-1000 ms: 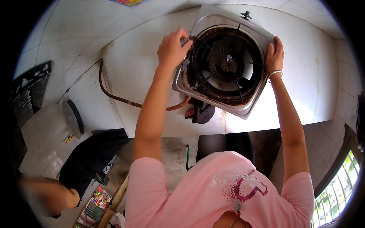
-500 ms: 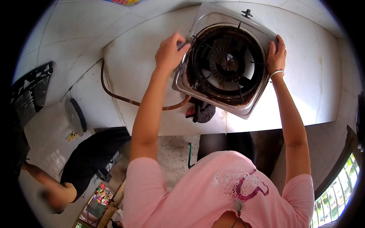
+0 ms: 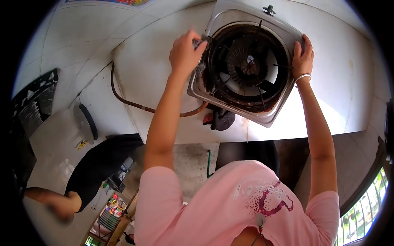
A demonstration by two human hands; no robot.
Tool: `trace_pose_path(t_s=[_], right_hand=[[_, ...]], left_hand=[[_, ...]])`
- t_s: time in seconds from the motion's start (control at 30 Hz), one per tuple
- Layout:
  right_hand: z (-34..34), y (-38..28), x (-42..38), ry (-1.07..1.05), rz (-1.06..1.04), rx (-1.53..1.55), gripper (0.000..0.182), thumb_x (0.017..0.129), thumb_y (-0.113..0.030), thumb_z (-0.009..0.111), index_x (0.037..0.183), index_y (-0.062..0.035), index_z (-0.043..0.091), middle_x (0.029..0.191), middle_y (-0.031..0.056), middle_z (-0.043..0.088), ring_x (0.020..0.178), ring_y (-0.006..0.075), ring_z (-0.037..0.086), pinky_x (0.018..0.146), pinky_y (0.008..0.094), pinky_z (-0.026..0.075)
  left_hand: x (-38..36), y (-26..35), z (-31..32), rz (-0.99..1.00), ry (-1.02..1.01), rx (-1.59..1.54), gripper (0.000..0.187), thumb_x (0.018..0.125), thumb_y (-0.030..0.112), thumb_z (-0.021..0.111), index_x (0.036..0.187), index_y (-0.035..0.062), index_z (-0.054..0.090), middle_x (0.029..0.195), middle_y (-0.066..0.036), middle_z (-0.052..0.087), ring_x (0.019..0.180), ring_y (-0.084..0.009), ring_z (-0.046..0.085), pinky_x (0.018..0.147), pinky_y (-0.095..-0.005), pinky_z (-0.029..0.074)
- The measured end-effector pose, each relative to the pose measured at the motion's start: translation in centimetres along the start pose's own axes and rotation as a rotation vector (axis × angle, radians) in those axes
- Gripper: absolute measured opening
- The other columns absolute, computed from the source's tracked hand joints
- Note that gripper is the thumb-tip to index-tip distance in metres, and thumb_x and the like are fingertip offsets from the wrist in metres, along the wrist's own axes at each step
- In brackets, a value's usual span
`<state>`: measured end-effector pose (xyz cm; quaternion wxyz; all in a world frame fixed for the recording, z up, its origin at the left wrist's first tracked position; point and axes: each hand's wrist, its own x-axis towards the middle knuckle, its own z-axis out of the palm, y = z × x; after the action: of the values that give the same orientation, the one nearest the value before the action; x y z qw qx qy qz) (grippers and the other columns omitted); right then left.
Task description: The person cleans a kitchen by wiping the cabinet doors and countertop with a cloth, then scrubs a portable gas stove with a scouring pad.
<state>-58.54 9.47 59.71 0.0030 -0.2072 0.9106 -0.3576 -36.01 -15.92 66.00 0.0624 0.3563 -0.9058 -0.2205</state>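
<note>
A metal gas stove (image 3: 266, 119) with a browned, dark burner ring (image 3: 248, 65) sits tilted on a white counter (image 3: 139, 74). At the stove's left edge, my left hand (image 3: 185, 53) is closed around a small greyish scrubber (image 3: 200, 42), partly hidden by the fingers. My right hand (image 3: 303, 57), with a bracelet at the wrist, grips the stove's right rim, thumb on top and fingers over the side. A dark cloth (image 3: 221, 119) lies under the stove's front edge.
A brown hose (image 3: 137, 105) runs from the stove across the counter's left side. A black knob (image 3: 269, 10) is at the stove's back. Another person in dark clothing (image 3: 92, 166) is at the lower left. A barred window (image 3: 365, 209) is at the lower right.
The view has shifted slightly. My left hand is still by the stove's left edge, slightly higher, with more of the scrubber showing. My right hand keeps its place on the rim.
</note>
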Motion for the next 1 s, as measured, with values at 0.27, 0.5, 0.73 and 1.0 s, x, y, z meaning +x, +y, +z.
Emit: trace_pose_path(t_s=[0.27,0.5,0.73,1.0], right_hand=[[-0.1,-0.1,-0.2,0.004,0.041,0.006,0.044,0.097,-0.04,0.045,0.137,-0.0224,0.042,0.124,0.0238,0.052,0.108,0.0398,0.057,0.092,0.0425,0.048],[-0.3,-0.4,-0.1,0.015,0.054,0.016,0.042,0.096,-0.038,0.047,0.135,-0.0231,0.044,0.124,0.0236,0.051,0.109,0.0408,0.056,0.092,0.0428,0.048],[-0.4,-0.7,-0.2,0.009,0.099,0.029,0.041,0.095,-0.036,0.049,0.134,-0.0234,0.045,0.125,0.0208,0.051,0.108,0.038,0.057,0.092,0.0431,0.047],[-0.4,-0.6,-0.4,0.018,0.095,0.047,0.041,0.095,-0.036,0.05,0.134,-0.0234,0.046,0.124,0.0197,0.051,0.109,0.0366,0.055,0.093,0.0423,0.046]], left_hand=[[-2.8,-0.9,-1.8,-0.032,-0.151,0.007,0.026,0.081,0.032,0.069,0.094,0.013,0.056,0.094,-0.005,0.063,0.094,-0.0306,0.058,0.075,-0.0418,0.047],[7.4,-0.3,-0.5,0.152,-0.201,0.005,0.033,0.082,0.037,0.07,0.097,0.0113,0.057,0.094,-0.006,0.064,0.09,-0.0272,0.059,0.079,-0.0362,0.045],[15.2,4.4,0.3,0.516,-0.331,0.191,0.031,0.079,0.032,0.072,0.097,0.0142,0.054,0.1,-0.006,0.054,0.098,-0.0278,0.052,0.085,-0.0361,0.042],[13.9,8.4,1.5,0.784,-0.37,0.202,0.029,0.079,0.027,0.071,0.1,0.0131,0.056,0.107,-0.01,0.051,0.104,-0.0312,0.05,0.089,-0.0401,0.041]])
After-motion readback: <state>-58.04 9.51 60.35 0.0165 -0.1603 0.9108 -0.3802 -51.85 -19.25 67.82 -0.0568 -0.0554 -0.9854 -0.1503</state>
